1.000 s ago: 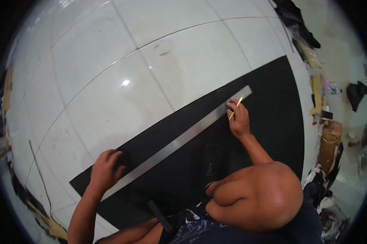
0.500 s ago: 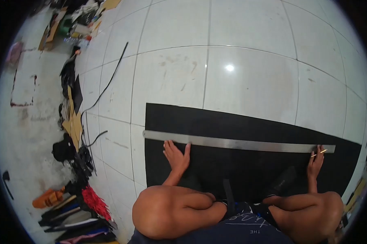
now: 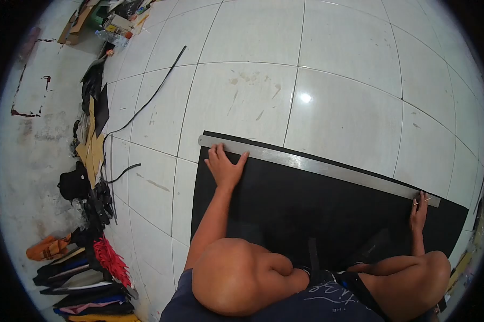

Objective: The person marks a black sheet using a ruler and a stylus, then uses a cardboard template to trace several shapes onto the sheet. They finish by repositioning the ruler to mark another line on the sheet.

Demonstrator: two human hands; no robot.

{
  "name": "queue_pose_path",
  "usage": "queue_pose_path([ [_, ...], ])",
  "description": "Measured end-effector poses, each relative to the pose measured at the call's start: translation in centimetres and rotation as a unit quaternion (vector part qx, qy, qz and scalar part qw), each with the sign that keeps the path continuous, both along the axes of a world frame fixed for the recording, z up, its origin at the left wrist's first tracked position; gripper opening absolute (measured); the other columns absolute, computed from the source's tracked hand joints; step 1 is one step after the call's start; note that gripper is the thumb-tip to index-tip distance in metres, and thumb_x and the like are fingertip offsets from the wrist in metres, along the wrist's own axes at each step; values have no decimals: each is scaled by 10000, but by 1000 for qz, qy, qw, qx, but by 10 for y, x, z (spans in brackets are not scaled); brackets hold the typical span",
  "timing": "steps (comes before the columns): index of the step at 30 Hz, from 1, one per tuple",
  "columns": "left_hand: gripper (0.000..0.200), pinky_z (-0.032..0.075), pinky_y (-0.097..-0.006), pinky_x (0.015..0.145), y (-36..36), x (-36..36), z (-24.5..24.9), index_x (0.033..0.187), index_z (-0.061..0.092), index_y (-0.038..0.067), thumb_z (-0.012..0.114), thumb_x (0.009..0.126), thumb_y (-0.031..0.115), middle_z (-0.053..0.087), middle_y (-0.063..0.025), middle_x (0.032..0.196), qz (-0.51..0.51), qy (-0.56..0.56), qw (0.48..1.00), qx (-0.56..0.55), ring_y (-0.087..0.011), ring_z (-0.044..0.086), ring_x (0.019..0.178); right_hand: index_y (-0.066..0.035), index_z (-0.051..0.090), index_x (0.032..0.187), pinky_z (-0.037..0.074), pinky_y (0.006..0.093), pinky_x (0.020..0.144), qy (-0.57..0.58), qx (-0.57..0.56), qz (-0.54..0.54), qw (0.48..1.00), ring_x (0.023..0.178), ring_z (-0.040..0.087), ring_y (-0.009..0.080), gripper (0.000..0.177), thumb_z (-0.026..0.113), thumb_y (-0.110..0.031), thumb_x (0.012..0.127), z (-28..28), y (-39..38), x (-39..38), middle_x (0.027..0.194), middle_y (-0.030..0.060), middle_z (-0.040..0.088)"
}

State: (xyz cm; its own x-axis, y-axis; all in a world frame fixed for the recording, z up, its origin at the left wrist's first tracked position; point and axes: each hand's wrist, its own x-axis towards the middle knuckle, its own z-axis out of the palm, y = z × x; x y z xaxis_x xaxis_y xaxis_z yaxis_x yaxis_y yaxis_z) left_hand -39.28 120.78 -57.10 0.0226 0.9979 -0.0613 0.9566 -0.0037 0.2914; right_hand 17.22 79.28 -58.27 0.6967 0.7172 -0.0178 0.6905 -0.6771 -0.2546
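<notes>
A long metal ruler (image 3: 312, 165) lies slanted along the far edge of a sheet of black material (image 3: 306, 198) on the floor. My left hand (image 3: 224, 167) rests near the ruler's left end, fingers spread and fingertips touching it. Close to the other end, my right hand (image 3: 418, 214) has its fingertips on the ruler. Between those fingers sits a thin pale stick (image 3: 421, 202), perhaps a pen; its exact kind is too small to tell.
White tiles (image 3: 242, 96) surround the sheet. Black strips (image 3: 156, 88) lie on the left, near cardboard scraps (image 3: 93, 153), a black hat (image 3: 74, 182), red fabric (image 3: 111, 260) and a stack of folded cloth (image 3: 83, 287). My bent knees (image 3: 228, 273) are at the sheet's near edge.
The ruler has moved away from me, its left end most, and now slants along the sheet's far edge. My left hand reached forward with it; my right hand stayed near the right end.
</notes>
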Motion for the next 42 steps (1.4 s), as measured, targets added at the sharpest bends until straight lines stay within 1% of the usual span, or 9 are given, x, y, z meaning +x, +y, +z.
queue_pose_path([
  [4,993,155,-596,1206,13,-16,-3,1470,392,6,734,792,647,272,-246,1584,-13,-5,1000,-11,-397,232,1493,-96,500,1455,329,499,1142,4,7,20,1000,1385,428,406,491,487,-371,1050,1,6,-2,1491,216,474],
  [8,911,223,-584,1176,16,-17,-6,1424,431,23,790,786,565,263,-297,1557,-9,-38,999,26,-458,290,1438,-101,493,1462,337,521,1131,9,11,34,999,1365,442,423,510,492,-390,1042,-5,4,2,1475,229,483],
  [14,1015,179,-561,1209,23,-28,-17,1447,387,-47,789,775,599,268,-304,1561,-14,-58,998,32,-457,243,1466,-112,429,1505,358,545,1105,16,5,61,998,1347,447,451,570,484,-438,1040,5,7,0,1461,251,481],
  [18,1078,199,-522,1212,27,-49,-55,1464,335,-109,781,787,601,280,-307,1561,-39,2,998,48,-435,242,1476,-114,473,1469,337,516,1131,104,-65,-67,990,1372,424,414,529,469,-428,1042,29,17,-7,1494,213,453],
  [21,1076,193,-500,1221,30,-46,-45,1470,319,-128,771,807,590,279,-316,1565,-37,10,999,32,-423,240,1484,-132,431,1497,336,515,1134,26,-50,-48,997,1392,400,421,538,525,-356,1017,8,-9,10,1531,195,422],
  [24,1051,186,-500,1228,41,-65,-59,1475,322,-118,763,823,579,300,-316,1555,-51,-11,999,15,-431,243,1481,-77,690,1212,503,517,910,68,-24,-139,988,1107,626,446,364,604,-319,954,44,18,-9,1161,272,658],
  [27,1052,181,-506,1228,43,-65,-58,1495,308,-107,760,831,572,273,-316,1572,-48,-3,999,4,-434,220,1493,-155,541,1427,417,522,1056,17,-10,-99,995,1318,487,427,486,552,-381,997,18,-7,-1,1447,202,521],
  [30,1050,172,-504,1230,45,-70,-65,1512,292,-94,756,838,565,237,-320,1590,-37,32,999,13,-433,194,1505,-180,462,1491,363,520,1115,-5,18,-58,998,1399,402,414,519,525,-384,1019,-1,-19,9,1542,167,430],
  [42,1046,147,-524,1227,46,-79,-70,1531,274,-69,740,850,574,189,-321,1608,-49,19,998,18,-428,166,1516,-109,539,1416,375,511,1112,4,-5,-60,998,1366,442,427,468,565,-335,1007,-12,-30,14,1521,184,463],
])
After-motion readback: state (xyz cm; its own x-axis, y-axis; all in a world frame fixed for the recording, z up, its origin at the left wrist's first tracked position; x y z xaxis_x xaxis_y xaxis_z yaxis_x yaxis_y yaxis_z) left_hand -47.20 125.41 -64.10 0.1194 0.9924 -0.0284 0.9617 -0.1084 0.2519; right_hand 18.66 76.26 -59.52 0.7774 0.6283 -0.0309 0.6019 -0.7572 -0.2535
